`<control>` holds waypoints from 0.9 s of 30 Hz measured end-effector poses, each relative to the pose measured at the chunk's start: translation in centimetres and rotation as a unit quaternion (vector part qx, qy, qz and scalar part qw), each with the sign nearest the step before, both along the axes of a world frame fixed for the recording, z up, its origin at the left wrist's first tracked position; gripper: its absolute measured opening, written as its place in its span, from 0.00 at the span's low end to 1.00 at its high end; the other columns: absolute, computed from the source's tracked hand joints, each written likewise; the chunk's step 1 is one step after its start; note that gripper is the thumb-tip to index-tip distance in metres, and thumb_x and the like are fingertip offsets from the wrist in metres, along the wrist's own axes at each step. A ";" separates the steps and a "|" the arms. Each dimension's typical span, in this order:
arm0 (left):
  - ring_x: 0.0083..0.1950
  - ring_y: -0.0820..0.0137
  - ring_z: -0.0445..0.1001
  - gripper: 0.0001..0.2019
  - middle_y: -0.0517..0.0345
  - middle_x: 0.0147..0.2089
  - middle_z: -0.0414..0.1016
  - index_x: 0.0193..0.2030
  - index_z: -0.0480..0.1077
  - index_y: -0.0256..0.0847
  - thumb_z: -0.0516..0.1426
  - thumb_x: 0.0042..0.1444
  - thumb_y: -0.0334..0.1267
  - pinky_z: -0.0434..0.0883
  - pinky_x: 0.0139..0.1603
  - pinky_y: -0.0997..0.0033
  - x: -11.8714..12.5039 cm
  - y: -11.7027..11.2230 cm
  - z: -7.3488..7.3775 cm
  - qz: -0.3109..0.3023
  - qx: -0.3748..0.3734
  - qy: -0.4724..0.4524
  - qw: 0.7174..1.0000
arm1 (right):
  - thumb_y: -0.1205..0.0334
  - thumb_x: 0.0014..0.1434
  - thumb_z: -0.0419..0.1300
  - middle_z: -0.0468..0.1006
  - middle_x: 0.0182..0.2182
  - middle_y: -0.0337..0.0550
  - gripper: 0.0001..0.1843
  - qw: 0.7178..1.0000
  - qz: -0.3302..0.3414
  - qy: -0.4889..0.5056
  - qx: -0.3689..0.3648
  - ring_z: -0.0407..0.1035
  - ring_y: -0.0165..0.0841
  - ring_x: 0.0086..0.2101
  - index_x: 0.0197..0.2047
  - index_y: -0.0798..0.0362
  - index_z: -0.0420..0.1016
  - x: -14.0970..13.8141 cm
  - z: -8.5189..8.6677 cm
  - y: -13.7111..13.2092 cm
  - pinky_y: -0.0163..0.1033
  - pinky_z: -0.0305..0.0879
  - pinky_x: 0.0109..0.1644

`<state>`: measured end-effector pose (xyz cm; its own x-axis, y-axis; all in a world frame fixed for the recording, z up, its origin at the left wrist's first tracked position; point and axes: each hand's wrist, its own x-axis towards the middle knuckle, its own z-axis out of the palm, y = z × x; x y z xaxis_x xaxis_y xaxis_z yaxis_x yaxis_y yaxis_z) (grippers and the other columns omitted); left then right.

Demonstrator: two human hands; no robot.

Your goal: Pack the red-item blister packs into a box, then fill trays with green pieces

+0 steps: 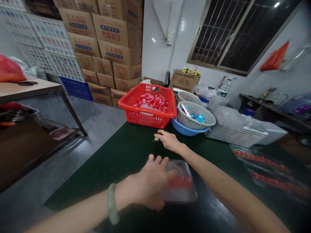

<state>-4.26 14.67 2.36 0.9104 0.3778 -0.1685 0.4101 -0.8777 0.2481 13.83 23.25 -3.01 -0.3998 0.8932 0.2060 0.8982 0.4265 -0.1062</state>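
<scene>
On the dark green tabletop [116, 155] lies a clear plastic package [189, 194] with red contents, somewhat blurred. My left hand [150, 181] rests over its left part with the fingers spread; a pale green bangle [112, 204] circles that wrist. Farther forward, my right hand [168, 141] is low over the table, thumb and fingers closed on a small pale flat piece [156, 138]. Just beyond that hand stands a red plastic basket [148, 118] holding many small pink-and-red packets [153, 102].
Right of the basket, a grey colander [204, 118] with blue packets sits in a blue basin [186, 130]. Clear packs with red contents [264, 161] lie at the right. Stacked cartons [114, 48] line the back; another table [29, 85] stands left.
</scene>
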 end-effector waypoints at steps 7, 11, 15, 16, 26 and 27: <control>0.62 0.37 0.52 0.45 0.36 0.66 0.46 0.61 0.56 0.49 0.66 0.32 0.44 0.48 0.57 0.34 0.4 -0.2 1.1 0.016 -0.045 0.067 0.997 | 0.76 0.54 0.53 0.74 0.41 0.40 0.14 0.997 0.025 -0.032 -0.073 0.65 0.27 0.37 0.41 0.55 0.74 -1.0 -1.5 2.9 0.30 0.58 0.36; 0.63 0.37 0.50 0.43 0.37 0.67 0.45 0.61 0.56 0.51 0.64 0.33 0.44 0.46 0.57 0.34 0.5 0.0 1.0 0.018 -0.051 0.055 0.997 | 0.69 0.57 0.53 0.72 0.35 0.38 0.09 0.992 -0.040 0.002 -0.121 0.62 0.21 0.31 0.37 0.62 0.72 0.4 -1.1 2.9 0.28 0.54 0.35; 0.60 0.39 0.54 0.42 0.39 0.65 0.48 0.60 0.58 0.51 0.63 0.32 0.44 0.50 0.56 0.36 0.4 0.2 0.6 0.009 -0.034 0.038 0.999 | 0.62 0.54 0.55 0.72 0.31 0.33 0.11 0.981 -0.106 0.048 -0.153 0.61 0.19 0.28 0.39 0.59 0.73 1.8 -2.2 2.9 0.25 0.51 0.31; 0.59 0.40 0.56 0.42 0.40 0.65 0.49 0.60 0.58 0.51 0.63 0.33 0.44 0.51 0.55 0.37 0.3 0.2 0.6 0.004 -0.026 0.026 0.999 | 0.62 0.52 0.57 0.73 0.31 0.33 0.11 0.978 -0.123 0.059 -0.155 0.62 0.20 0.27 0.39 0.57 0.73 2.1 -2.6 2.8 0.25 0.51 0.30; 0.52 0.48 0.63 0.35 0.43 0.58 0.57 0.57 0.60 0.50 0.59 0.37 0.45 0.59 0.48 0.44 0.2 0.1 -0.1 -0.023 0.053 -0.042 0.997 | 0.55 0.60 0.51 0.73 0.39 0.52 0.15 0.921 -0.374 0.093 -0.056 0.69 0.36 0.36 0.36 0.55 0.74 8.9 -0.8 -6.2 0.35 0.58 0.33; 0.50 0.48 0.63 0.34 0.43 0.57 0.58 0.56 0.60 0.49 0.58 0.38 0.45 0.59 0.47 0.45 0.2 0.1 -0.1 -0.025 0.055 -0.043 0.997 | 0.54 0.61 0.48 0.72 0.40 0.53 0.17 0.908 -0.399 0.118 -0.045 0.69 0.36 0.36 0.38 0.55 0.73 9.0 -0.4 -8.9 0.36 0.58 0.33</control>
<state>-4.05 14.79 2.28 0.9377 0.3440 -0.0496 0.3471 -0.9201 0.1814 22.83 14.35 -3.40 0.4284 0.8964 0.1140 0.8651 -0.3705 -0.3382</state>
